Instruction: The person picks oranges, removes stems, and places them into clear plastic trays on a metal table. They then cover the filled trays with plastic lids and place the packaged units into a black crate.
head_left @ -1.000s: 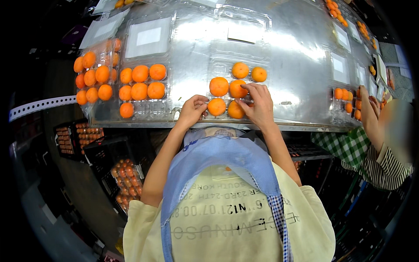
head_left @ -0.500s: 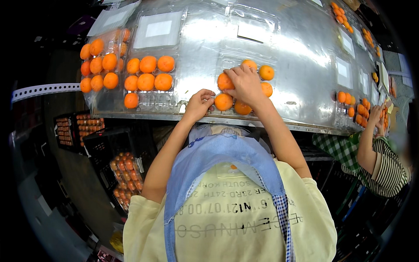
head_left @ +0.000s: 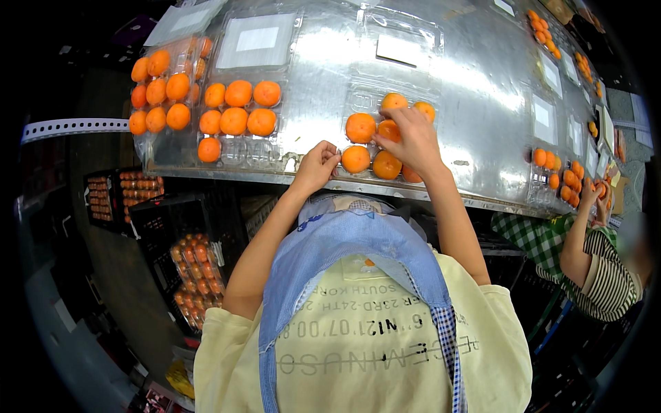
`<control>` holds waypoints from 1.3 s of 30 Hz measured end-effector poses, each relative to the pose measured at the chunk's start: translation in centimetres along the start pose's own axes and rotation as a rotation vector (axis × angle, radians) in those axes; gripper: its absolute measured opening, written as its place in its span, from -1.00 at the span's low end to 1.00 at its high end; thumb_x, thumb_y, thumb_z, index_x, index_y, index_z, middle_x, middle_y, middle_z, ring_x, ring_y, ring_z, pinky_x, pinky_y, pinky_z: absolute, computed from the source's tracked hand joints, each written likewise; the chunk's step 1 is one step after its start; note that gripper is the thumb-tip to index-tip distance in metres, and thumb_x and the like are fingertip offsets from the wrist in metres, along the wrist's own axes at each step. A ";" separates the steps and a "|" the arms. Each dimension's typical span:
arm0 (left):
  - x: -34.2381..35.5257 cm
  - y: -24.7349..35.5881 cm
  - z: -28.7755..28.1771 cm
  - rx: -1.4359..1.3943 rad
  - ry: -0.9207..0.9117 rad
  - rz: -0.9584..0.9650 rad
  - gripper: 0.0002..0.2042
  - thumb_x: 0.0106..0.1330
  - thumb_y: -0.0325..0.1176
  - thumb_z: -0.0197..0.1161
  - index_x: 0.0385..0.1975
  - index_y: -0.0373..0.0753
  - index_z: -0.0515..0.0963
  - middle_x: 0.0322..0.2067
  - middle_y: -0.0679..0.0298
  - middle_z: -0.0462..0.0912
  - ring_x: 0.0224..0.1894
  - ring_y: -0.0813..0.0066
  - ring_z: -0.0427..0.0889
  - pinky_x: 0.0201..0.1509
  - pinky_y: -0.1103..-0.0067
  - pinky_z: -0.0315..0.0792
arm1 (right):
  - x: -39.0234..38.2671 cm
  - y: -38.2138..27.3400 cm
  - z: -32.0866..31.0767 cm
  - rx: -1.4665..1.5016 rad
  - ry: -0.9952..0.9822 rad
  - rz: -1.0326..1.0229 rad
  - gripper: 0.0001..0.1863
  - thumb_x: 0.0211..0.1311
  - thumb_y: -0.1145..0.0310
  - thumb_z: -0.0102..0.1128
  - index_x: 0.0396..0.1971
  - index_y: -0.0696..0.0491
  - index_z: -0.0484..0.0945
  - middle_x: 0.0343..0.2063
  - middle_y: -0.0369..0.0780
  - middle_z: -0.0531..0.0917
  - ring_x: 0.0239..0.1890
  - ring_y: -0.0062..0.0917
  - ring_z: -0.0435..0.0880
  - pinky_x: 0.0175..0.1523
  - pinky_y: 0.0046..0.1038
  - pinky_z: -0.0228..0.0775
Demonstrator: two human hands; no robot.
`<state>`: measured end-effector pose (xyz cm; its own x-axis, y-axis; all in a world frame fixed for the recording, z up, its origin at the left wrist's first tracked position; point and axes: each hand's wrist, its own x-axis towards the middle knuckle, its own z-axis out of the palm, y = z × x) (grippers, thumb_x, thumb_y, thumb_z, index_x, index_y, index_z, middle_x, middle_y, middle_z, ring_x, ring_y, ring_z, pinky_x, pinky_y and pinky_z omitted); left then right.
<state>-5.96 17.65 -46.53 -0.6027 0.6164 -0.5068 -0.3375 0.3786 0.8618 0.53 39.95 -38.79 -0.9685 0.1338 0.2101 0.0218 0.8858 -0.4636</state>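
In front of me an open clear plastic clamshell box [head_left: 352, 94] holds several round orange fruits [head_left: 361, 128], most of them in its cups. My right hand [head_left: 413, 138] reaches over the box, thumb and fingers closed around a middle orange fruit [head_left: 390, 129]. The hand and wrist cover part of the right side of the box. Just left of the near-left fruit [head_left: 356, 159], my left hand [head_left: 319, 167] rests at the table's edge with curled fingers. Whether those fingers pinch the box's rim cannot be made out.
Other fruit boxes stand left on the metal table [head_left: 313, 82]: a partly filled one [head_left: 234, 121] and a stack [head_left: 157, 91]. A co-worker's hand [head_left: 591, 191] handles fruit at the far right. Below left, a black crate [head_left: 162, 227] holds packed fruit.
My right hand has shifted right, from the fruit on the left of the box to the one in the middle. My left hand stays nearly in place.
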 end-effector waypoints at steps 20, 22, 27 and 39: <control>0.0 0.2 0.9 0.037 0.086 -0.022 -0.57 0.12 -0.04 0.35 -0.33 -0.32 0.44 -0.57 0.34 0.48 -0.56 0.64 0.44 -0.49 0.68 0.35 | -7.0 -1.0 -0.4 0.054 -0.099 0.050 -0.36 -0.32 0.34 0.45 -0.09 0.03 0.43 -0.14 -0.23 0.55 -0.13 -0.37 0.46 -0.02 -0.36 0.22; 0.0 -0.2 0.7 0.054 0.092 -0.025 -0.55 0.11 -0.02 0.34 -0.32 -0.33 0.45 -0.56 0.31 0.50 -0.54 0.61 0.46 -0.47 0.66 0.37 | -7.1 -1.0 -0.4 0.056 -0.099 0.027 -0.36 -0.32 0.35 0.45 -0.08 0.02 0.43 -0.12 -0.24 0.55 -0.13 -0.38 0.46 -0.02 -0.37 0.21; 0.3 -1.0 0.7 0.200 0.129 0.055 -0.56 0.13 -0.04 0.33 -0.27 -0.32 0.44 -0.52 0.27 0.53 -0.49 0.55 0.50 -0.42 0.61 0.40 | -6.7 -1.1 0.0 0.064 -0.100 -0.004 -0.37 -0.31 0.40 0.44 -0.07 0.00 0.44 -0.07 -0.27 0.55 -0.13 -0.38 0.48 -0.02 -0.36 0.22; -6.0 2.6 -9.8 0.340 0.972 0.464 -0.70 0.01 -0.47 0.35 -0.22 -0.25 0.49 -0.33 0.24 0.50 -0.37 0.41 0.46 -0.35 0.57 0.39 | -5.6 -2.2 -0.5 0.219 0.001 0.134 -0.64 -0.04 0.54 0.27 -0.15 0.09 0.52 -0.15 -0.14 0.52 -0.24 -0.38 0.50 -0.17 -0.43 0.39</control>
<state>-10.34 8.15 -40.99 -0.9755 0.0042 0.2198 0.1908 0.5125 0.8372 5.98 37.42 -38.51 -0.9603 0.2439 0.1355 0.0951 0.7427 -0.6628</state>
